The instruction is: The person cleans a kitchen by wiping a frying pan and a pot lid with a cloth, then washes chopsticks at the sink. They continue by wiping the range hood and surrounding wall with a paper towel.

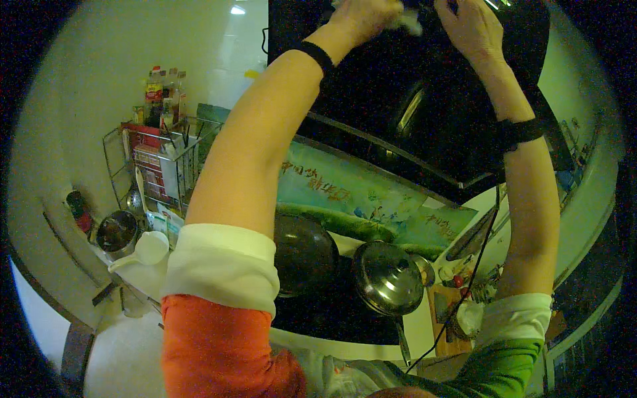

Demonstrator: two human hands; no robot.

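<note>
Two hands up on one black hood (pixel 424 99) — left hand (pixel 361 16) fingers gripping one cloth (pixel 410 21), right hand (pixel 471 26) fingers spread.

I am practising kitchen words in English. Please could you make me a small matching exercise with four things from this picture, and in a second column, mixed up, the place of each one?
Things:
1. left hand
2. right hand
3. steel pot lid
4. wire rack

Places:
A. on the stove, below the arms
B. against the wall on the left, filled with packets
C. raised to the black range hood, pressing a pale cloth on it
D. raised to the hood's top edge, bare, no cloth seen in it

Pairs: 1-C, 2-D, 3-A, 4-B
</note>
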